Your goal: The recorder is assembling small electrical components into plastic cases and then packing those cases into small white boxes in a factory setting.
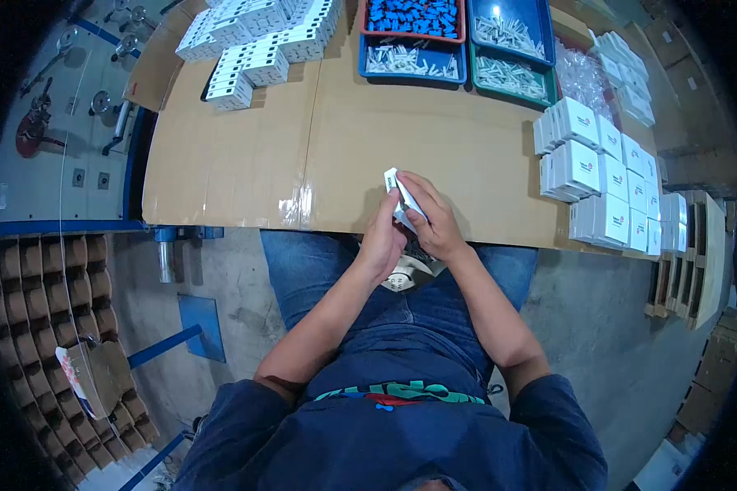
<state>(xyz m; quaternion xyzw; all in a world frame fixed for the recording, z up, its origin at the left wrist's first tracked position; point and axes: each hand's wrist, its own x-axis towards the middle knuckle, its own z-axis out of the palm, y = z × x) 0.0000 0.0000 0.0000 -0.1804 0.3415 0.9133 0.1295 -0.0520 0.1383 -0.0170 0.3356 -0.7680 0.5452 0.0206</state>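
A person in a dark blue T-shirt [467, 442] and jeans [291, 274] is working at a cardboard-covered tabletop [368, 139], holding a small white piece [392, 177] just above its near edge. The left hand [380, 243] is clamping the piece from the left and below, while the right hand [439, 229] is gripping it from the right, both closing on it together. The piece is tilting, its visible end pointing away from the body; the fingers are hiding much of the rest.

Beyond the hands, a red tray [464, 18] is holding blue parts [418, 16], and a blue tray [409, 79] just below it is carrying small pale pieces [409, 61]. A green tray [512, 97] is sitting to their right. White blocks [258, 65] are standing in rows at the far left, and white boxes [610, 184] are stacking up along the right side, near clear plastic wrapping [581, 78].
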